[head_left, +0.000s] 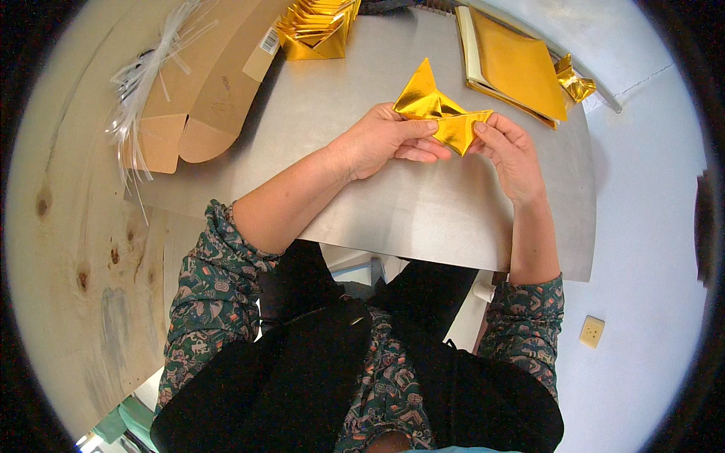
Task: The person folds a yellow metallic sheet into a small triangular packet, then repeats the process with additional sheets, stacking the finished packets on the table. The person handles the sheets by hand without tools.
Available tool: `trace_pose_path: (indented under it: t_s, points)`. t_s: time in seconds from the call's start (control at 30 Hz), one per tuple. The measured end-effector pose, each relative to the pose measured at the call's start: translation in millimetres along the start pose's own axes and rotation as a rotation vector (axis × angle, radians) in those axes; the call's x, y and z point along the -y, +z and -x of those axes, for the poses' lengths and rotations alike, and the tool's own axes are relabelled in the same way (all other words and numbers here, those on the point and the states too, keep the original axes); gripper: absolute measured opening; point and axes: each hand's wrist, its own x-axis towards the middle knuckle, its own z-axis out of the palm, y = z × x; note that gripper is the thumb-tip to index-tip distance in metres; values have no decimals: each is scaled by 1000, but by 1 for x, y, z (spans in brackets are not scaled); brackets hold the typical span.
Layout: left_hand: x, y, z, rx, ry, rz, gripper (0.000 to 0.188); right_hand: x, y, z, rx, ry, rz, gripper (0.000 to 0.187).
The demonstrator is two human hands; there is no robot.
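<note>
A shiny gold foil paper, partly folded [427, 104], is held up over the grey metal tabletop [393, 204]. One pointed flap stands up at its upper left, and another point hangs downward between my hands. My left hand [389, 137] pinches its left and lower side, thumb on top and fingers beneath. At the right corner, my right hand [507, 149] grips the paper between thumb and fingers. The fingers under the paper are partly hidden.
Nested gold folded papers [316, 32] stand at the back. A stack of gold sheets [517, 64] lies at the back right, beside a small folded gold piece [574, 80]. An open cardboard box [215, 90] with clear plastic strips [136, 106] is on the left.
</note>
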Motion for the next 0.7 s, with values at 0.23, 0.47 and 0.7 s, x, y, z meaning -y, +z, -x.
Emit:
trace_pose_path:
  t_s: [0.23, 0.47, 0.7]
  points:
    - [1, 0, -1, 11, -5, -23, 30, -3, -2, 0, 9, -24, 15, 19]
    - [2, -1, -3, -22, 52, 38, 31, 6, 7, 4, -27, 81, -82, 18]
    - [2, -1, -3, -36, 76, 61, 33, -2, 7, 1, 7, 94, 21, 13]
